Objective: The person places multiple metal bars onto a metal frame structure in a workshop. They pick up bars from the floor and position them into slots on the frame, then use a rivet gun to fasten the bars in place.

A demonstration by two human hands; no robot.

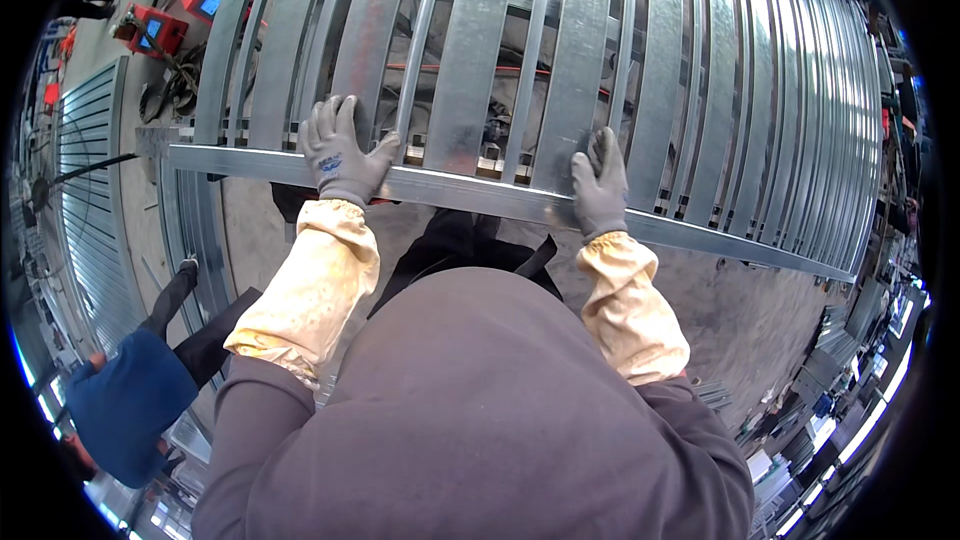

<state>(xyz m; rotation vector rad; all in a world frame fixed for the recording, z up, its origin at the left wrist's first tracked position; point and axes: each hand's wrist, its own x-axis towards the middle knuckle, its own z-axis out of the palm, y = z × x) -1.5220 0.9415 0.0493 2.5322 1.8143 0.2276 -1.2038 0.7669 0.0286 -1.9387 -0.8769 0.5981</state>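
A large galvanized metal panel lies in front of me, with wide flat slats [468, 70] and narrower bars running away from me. A long metal rail [470, 188] closes its near edge. My left hand [345, 158], in a grey glove, rests at this rail with fingers stretched over a slat and thumb apart. Farther right, my right hand [602, 185], gloved the same way, lies at the rail with fingers pointing forward and thumb out. Neither hand grips anything visible. Small brackets [490, 162] sit between the slat ends and the rail. Cream protective sleeves cover both forearms.
Red machines with lit screens [155, 32] stand at the far left near coiled cables [178, 85]. Another slatted metal panel [92, 190] is at the left. A person in a blue top [130, 405] is at the lower left. Metal stock [845, 340] lies at the right.
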